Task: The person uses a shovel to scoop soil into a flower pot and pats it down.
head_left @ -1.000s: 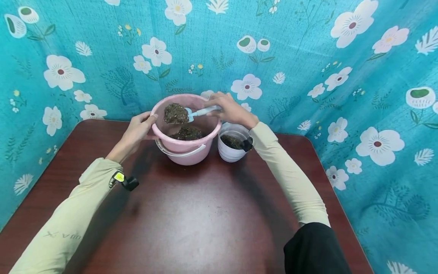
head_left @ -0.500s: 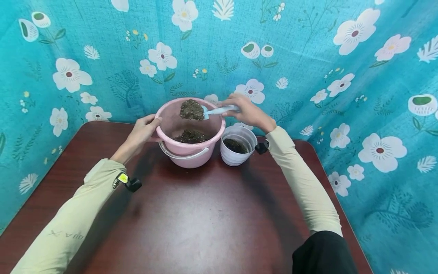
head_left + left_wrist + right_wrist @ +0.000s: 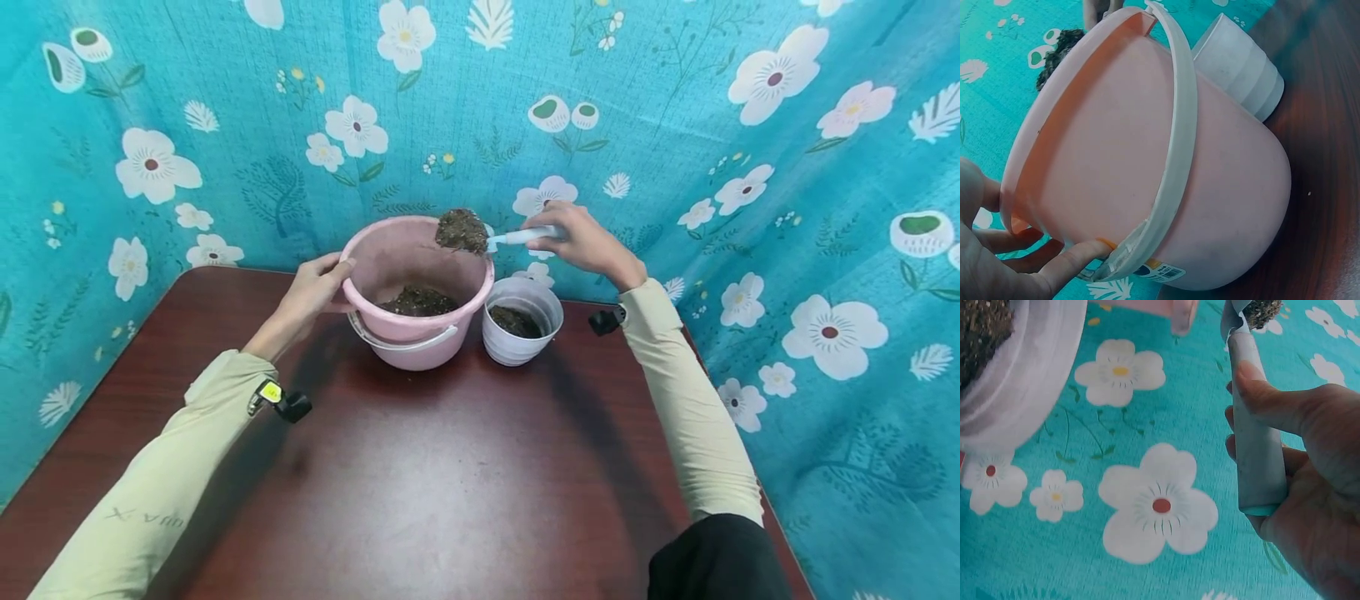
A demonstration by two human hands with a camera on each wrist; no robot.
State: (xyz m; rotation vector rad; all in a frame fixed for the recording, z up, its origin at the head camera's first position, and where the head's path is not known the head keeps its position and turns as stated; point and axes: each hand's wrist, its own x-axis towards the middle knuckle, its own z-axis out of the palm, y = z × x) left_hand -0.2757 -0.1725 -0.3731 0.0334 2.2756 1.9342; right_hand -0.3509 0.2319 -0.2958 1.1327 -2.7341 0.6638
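My left hand grips the rim of a pink bucket on its left side, thumb over the edge and fingers outside below it. Dark soil lies in the bottom of the bucket. In my right hand is the pale blue handle of a small trowel, with fingers and thumb wrapped round it. The trowel's blade bears a heaped clump of soil, held above the bucket's right rim. Just right of the bucket stands a white pot with some soil inside.
The bucket's white handle hangs down its front side. Everything stands near the back of a dark red-brown table. Behind the table hangs a turquoise flowered curtain.
My right hand has carried the loaded trowel rightward, from over the bucket's middle to over its right rim. The left hand keeps its grip on the rim.
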